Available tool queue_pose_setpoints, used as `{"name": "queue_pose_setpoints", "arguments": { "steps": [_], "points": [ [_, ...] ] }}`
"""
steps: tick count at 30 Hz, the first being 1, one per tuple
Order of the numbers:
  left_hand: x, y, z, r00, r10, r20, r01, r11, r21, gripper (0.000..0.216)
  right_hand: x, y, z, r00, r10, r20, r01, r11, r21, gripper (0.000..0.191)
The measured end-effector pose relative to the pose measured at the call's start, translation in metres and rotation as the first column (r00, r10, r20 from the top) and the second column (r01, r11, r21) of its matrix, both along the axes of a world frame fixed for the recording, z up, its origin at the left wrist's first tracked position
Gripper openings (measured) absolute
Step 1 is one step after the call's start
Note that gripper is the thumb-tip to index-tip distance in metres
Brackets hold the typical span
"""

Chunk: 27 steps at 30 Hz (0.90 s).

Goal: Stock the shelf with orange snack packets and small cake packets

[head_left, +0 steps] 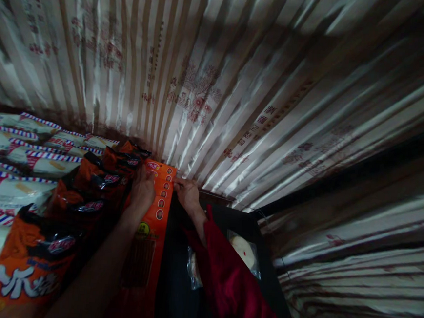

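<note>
A long orange snack packet (155,233) lies flat on a dark surface (175,298), its far end against a striped curtain. My left hand (142,189) rests palm down on the packet's far end, fingers closed over its left edge. My right hand (188,192), in a red sleeve (231,283), pinches the packet's far right corner. Both hands are at the packet's top end, a short gap apart.
Orange-and-black snack bags (84,193) are lined up left of the packet, with red, white and blue striped bags (17,163) beyond them. A clear bag with a round white bun (244,252) lies under my right forearm. The striped curtain (218,81) fills the back.
</note>
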State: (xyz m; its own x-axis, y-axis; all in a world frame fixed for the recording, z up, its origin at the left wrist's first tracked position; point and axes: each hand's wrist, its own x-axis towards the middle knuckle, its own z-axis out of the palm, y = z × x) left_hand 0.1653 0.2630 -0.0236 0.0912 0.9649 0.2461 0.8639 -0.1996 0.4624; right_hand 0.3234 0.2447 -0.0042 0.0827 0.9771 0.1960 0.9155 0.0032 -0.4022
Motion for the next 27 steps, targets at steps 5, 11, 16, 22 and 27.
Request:
{"name": "queue_pose_setpoints", "arguments": {
  "steps": [5, 11, 16, 22, 27],
  "points": [
    [-0.002, 0.002, 0.0, 0.999, -0.024, -0.038, 0.025, 0.999, 0.021, 0.047, -0.003, -0.003, 0.004, 0.998, 0.017, 0.062, -0.015, 0.999, -0.044, 0.018],
    [-0.006, 0.004, 0.0, 0.984, -0.097, -0.15, 0.096, 0.995, -0.01, 0.045, -0.008, -0.008, 0.01, 0.991, 0.023, 0.131, -0.01, 0.995, -0.098, 0.018],
    [-0.008, 0.003, 0.001, 0.985, -0.127, -0.115, 0.127, 0.992, -0.013, 0.045, -0.009, -0.009, 0.007, 0.998, -0.012, 0.059, 0.02, 0.991, -0.135, 0.019],
    [-0.006, 0.002, 0.002, 0.988, -0.138, -0.073, 0.134, 0.989, -0.057, 0.041, -0.008, -0.005, 0.0, 0.995, -0.012, -0.097, -0.001, 0.992, -0.129, 0.015],
    [-0.005, 0.001, 0.004, 0.987, -0.126, -0.102, 0.124, 0.992, -0.032, 0.042, -0.007, -0.004, -0.004, 0.991, -0.003, -0.136, -0.009, 0.996, -0.087, 0.019]
  ]
}}
